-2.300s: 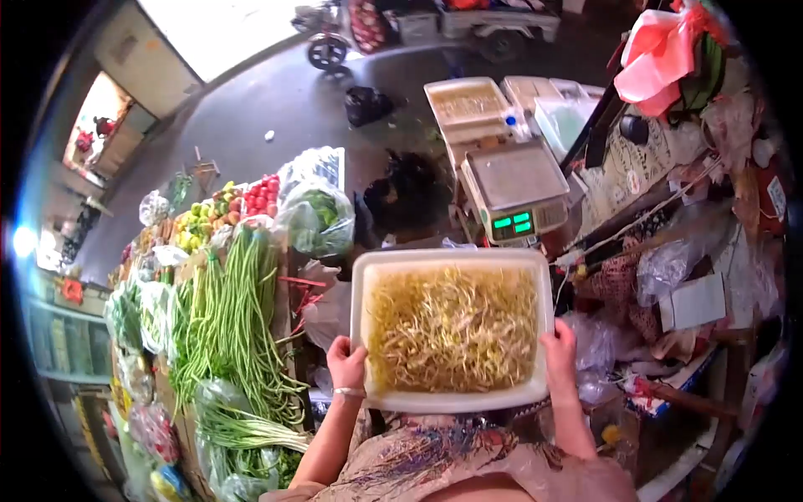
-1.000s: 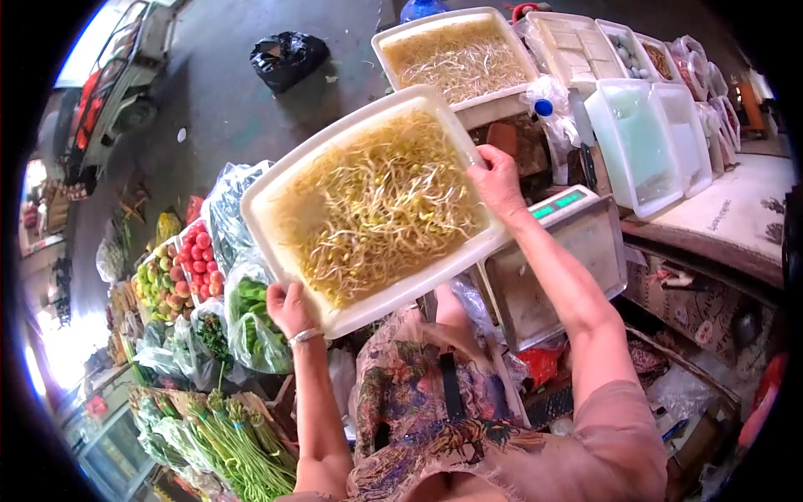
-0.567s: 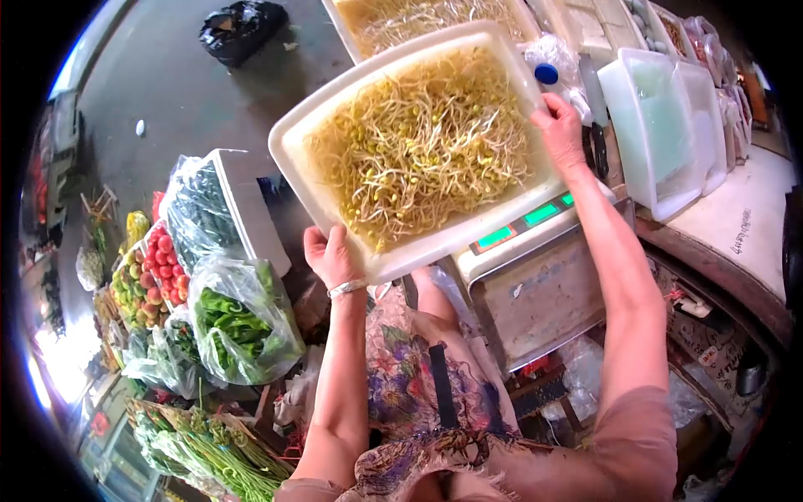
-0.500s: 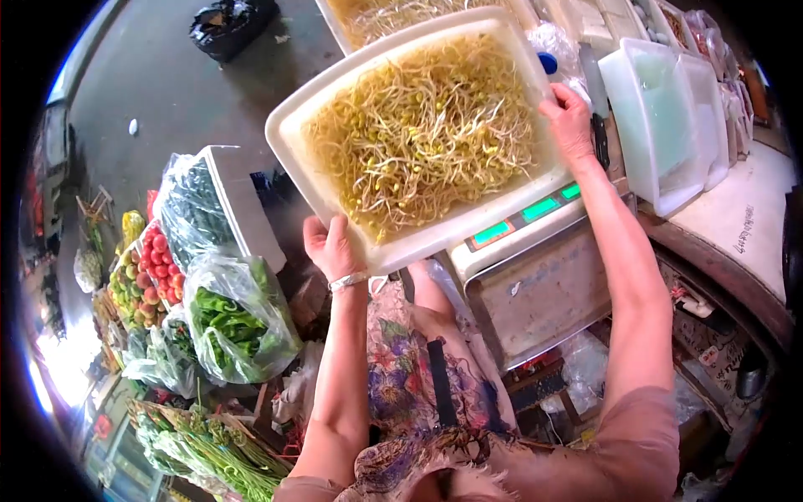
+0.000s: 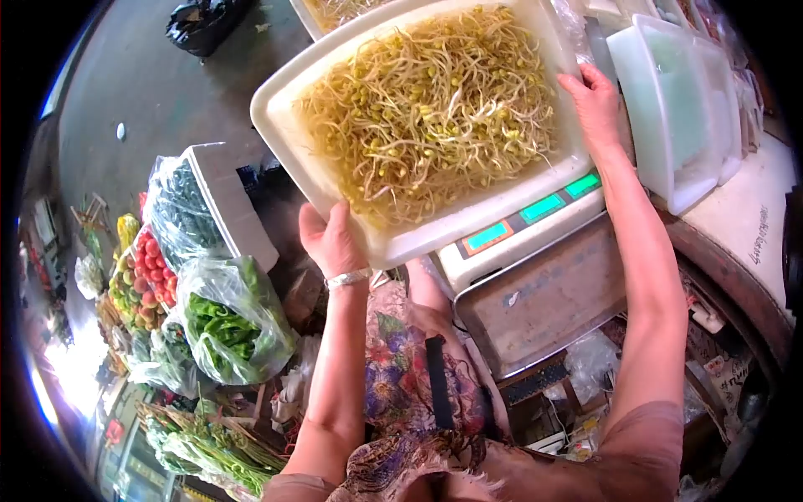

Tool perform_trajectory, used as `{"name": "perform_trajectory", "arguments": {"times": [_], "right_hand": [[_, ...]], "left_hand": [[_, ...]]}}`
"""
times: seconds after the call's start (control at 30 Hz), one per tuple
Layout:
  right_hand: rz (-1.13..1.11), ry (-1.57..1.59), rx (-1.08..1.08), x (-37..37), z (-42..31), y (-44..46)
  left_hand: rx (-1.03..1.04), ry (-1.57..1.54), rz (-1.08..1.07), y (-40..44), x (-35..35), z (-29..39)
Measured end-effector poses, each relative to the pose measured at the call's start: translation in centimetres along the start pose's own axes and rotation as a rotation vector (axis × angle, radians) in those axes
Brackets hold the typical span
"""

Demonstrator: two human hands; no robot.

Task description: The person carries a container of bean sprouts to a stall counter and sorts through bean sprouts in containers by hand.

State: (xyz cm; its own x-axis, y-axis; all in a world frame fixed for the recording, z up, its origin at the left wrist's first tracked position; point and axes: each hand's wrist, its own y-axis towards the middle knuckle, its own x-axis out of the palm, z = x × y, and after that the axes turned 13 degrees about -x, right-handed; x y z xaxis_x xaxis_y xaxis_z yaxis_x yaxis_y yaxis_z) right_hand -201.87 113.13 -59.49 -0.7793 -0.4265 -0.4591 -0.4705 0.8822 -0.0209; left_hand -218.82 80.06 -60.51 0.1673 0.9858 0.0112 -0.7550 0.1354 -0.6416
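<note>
Between my hands is a white plastic tub [image 5: 276, 105], tilted toward me and filled with yellow-headed bean sprouts [image 5: 435, 117]. My left hand [image 5: 333, 241] grips its near left corner, thumb up over the rim and fingers hidden beneath. On the right side my right hand [image 5: 595, 105] is closed round the rim. Just below the tub's near edge sits a digital scale [image 5: 523, 230] with lit green displays. Its stained metal pan [image 5: 544, 293] is on the side toward me. The tub's underside is out of sight.
Another tub of sprouts [image 5: 322, 18] is behind. White plastic bins [image 5: 669, 117] stand at right. On the left are bagged leafy greens [image 5: 226, 318], tomatoes [image 5: 155, 266], a white foam box [image 5: 238, 209] and bundled green stalks [image 5: 213, 452]. A black bag [image 5: 205, 25] lies on the floor.
The tub has come closer to the camera and shows larger, its upper edge now reaching the frame's top. Both hands keep their grip; the right hand has shifted slightly right and up.
</note>
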Motion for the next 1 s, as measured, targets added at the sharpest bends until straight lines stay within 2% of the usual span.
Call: {"name": "perform_trajectory", "arguments": {"times": [0.23,0.57,0.63,0.77,1.0], "right_hand": [[-0.065,0.062,-0.033,1.0,0.0,-0.2],[-0.161,0.155,0.067,3.1,-3.4,-2.0],[-0.151,0.192,0.13,3.7,-4.3,-2.8],[-0.255,0.21,0.207,4.2,-2.4,-2.2],[-0.248,0.157,0.256,4.1,-0.6,-1.5]], "left_hand": [[-0.079,0.001,0.063,-0.7,-1.5,0.4],[-0.07,-0.042,0.151,-2.5,-4.0,2.1],[-0.067,-0.06,0.082,-2.6,-5.4,2.4],[-0.124,-0.027,0.124,-2.0,-6.0,2.0],[-0.162,0.058,0.128,-0.3,-4.8,1.0]]}}
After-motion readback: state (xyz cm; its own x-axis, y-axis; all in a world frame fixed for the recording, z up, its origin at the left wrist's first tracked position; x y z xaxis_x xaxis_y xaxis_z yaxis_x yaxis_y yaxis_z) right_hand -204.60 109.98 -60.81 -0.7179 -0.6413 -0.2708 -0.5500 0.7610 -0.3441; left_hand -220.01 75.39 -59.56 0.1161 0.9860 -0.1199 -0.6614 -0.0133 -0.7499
